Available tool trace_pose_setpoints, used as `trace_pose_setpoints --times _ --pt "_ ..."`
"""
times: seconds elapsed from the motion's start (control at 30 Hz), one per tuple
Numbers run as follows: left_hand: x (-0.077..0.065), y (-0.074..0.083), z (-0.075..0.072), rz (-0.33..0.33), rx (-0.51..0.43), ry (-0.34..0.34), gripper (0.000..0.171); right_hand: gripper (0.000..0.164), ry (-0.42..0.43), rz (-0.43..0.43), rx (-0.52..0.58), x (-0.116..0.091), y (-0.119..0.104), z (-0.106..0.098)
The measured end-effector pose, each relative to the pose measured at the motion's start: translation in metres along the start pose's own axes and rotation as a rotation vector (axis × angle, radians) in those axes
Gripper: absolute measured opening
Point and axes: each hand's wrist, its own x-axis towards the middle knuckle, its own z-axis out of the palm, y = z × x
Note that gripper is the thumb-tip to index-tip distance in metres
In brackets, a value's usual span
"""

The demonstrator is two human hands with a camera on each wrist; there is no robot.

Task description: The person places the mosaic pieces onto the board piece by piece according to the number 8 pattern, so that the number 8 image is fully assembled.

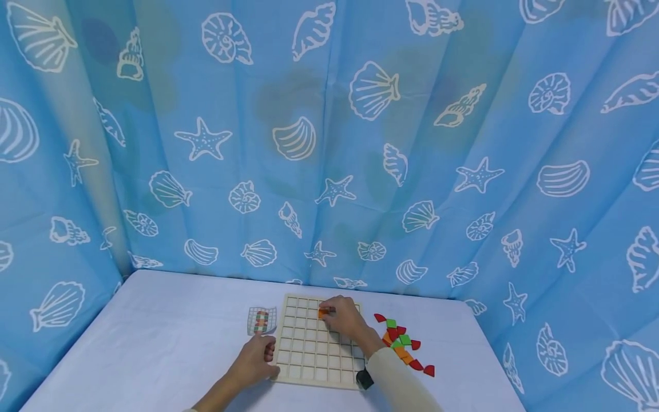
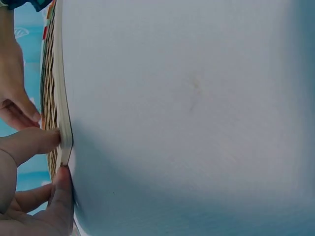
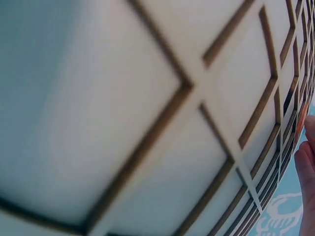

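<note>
A wooden grid board with pale square cells lies on the table. My right hand is over its far part, thumb and fingers pinching an orange tile at one of the cells. In the right wrist view only some fingers show at the right edge, beside a bit of orange. At the near left corner, my left hand holds the board's edge between thumb and finger. Just beyond this hand lies a pattern card with a printed grid and coloured shapes.
Several red, green and orange tiles lie scattered right of the board, partly behind my right arm. A dark object sits at the right wrist, over the board's near right corner. A blue shell-print curtain surrounds the white tabletop.
</note>
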Motion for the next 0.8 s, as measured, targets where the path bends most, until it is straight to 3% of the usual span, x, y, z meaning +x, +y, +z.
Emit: trace_pose_setpoints --times 0.3,0.43,0.53,0.67,0.8 --pt "0.000 -0.001 -0.002 -0.071 -0.041 -0.028 0.066 0.022 0.017 -0.016 -0.018 0.003 -0.002 0.004" --pt "0.002 0.001 0.000 -0.060 -0.026 -0.020 0.068 0.024 0.027 -0.038 -0.045 -0.001 0.000 0.000" --pt "0.001 0.001 0.000 -0.038 -0.029 -0.012 0.068 0.027 0.036 -0.045 0.012 -0.007 0.003 -0.007" --pt "0.000 -0.002 0.002 -0.042 -0.035 0.002 0.068 0.030 0.133 -0.046 0.059 -0.018 0.014 -0.023" --pt "-0.002 -0.005 0.004 -0.052 -0.035 0.017 0.068 0.030 0.241 0.063 -0.015 -0.034 0.036 -0.045"
